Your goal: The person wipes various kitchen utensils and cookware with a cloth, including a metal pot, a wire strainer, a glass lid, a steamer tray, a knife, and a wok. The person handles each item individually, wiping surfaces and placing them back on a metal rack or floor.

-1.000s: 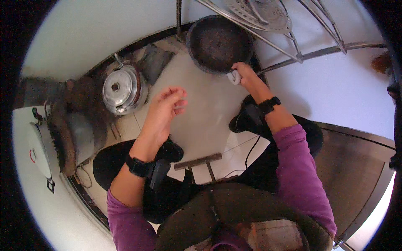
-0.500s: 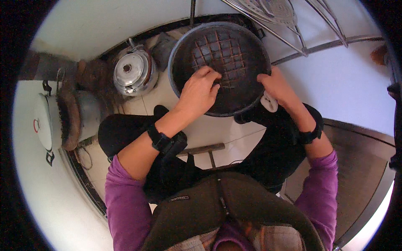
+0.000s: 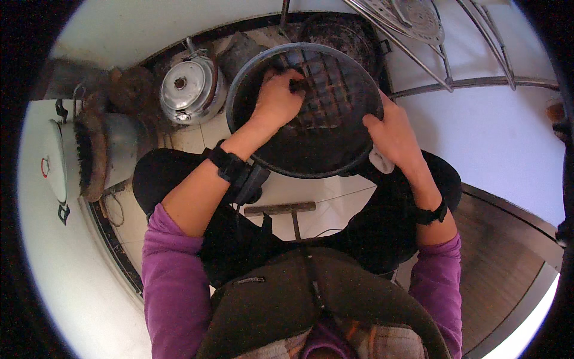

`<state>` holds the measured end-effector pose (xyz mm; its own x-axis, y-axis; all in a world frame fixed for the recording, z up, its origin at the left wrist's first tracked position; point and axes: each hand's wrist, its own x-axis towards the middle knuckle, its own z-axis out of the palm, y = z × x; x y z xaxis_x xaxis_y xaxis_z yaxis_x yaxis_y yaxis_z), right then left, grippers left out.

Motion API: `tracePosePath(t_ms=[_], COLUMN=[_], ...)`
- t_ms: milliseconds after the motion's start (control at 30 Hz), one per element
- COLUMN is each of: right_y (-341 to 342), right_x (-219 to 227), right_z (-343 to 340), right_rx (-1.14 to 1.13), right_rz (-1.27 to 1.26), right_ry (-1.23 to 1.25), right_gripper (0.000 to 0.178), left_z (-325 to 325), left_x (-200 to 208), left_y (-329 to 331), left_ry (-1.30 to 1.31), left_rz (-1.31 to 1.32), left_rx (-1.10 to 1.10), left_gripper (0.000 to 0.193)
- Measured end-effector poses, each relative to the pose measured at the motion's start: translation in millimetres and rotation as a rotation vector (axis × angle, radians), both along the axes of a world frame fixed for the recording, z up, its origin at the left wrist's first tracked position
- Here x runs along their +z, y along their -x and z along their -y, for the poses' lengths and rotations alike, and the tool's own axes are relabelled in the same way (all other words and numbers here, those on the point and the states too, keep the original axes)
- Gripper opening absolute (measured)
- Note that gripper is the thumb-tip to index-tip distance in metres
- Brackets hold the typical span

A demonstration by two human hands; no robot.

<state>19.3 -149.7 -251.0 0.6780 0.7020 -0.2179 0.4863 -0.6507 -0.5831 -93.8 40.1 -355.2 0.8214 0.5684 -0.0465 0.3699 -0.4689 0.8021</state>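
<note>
In front of my knees, a large round dark pan is tilted toward me, with a grid of brownish lines across its inner base. My right hand grips the rim on the right, its thumb over the edge. Just below that hand is a small whitish piece, its kind unclear. My left hand is inside the pan at the left edge of the grid. Its fingers are curled together around something dark that I cannot make out.
A silver kettle stands on the floor to the left, beside a large lidded metal pot. Behind the pan lies another dark round pan. A metal rack stands at the upper right. A broom-like bar lies between my legs.
My left hand has moved up and left across the pan, from the grid's lower part to its left edge. The pan has shifted slightly left and toward me, uncovering the dark pan behind.
</note>
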Motion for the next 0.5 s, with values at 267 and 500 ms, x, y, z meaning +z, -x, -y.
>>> tracePosePath(t_ms=[267,500], right_y=[-7,-16], right_x=[-3,0], right_z=[-5,-1], right_rx=[0.003,-0.039], right_rz=[0.047,-0.029], right_ry=[0.038,0.059], right_gripper=[0.060,0.048], left_z=[5,19], left_x=[21,46], left_y=[16,40], left_ry=[0.185,0.507], left_rz=[0.112,0.527], left_rx=[0.077,-0.021], left_gripper=[0.017,0.012])
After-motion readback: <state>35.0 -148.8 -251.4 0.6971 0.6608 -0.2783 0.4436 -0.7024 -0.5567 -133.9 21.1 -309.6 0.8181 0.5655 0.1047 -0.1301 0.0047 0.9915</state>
